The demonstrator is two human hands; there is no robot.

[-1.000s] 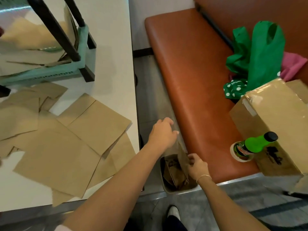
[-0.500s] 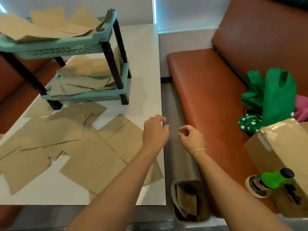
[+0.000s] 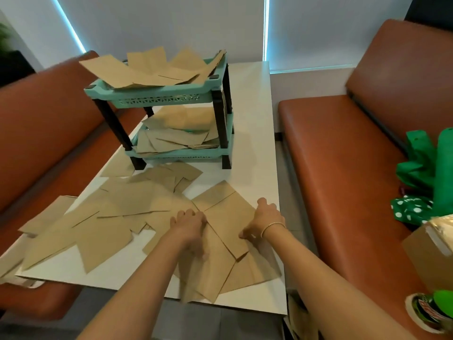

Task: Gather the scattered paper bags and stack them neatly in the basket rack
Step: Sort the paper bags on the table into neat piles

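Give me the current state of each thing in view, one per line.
Left hand: resting on the near paper bags, blurred.
Right hand: on the bag's right edge, grip unclear.
Near paper bags: flat, overlapping, on the table.
Other bags: scattered, some overhanging the left edge.
Basket rack: upright, both tiers holding untidy bags.
Green bottle: lying on the bench.

I count one counter, one basket rack with two tiers, and two benches: one to my left, one to my right. My two hands, left hand and right hand, are in view. Paper bags overlap too heavily for an exact count. One cardboard box, one green bottle.
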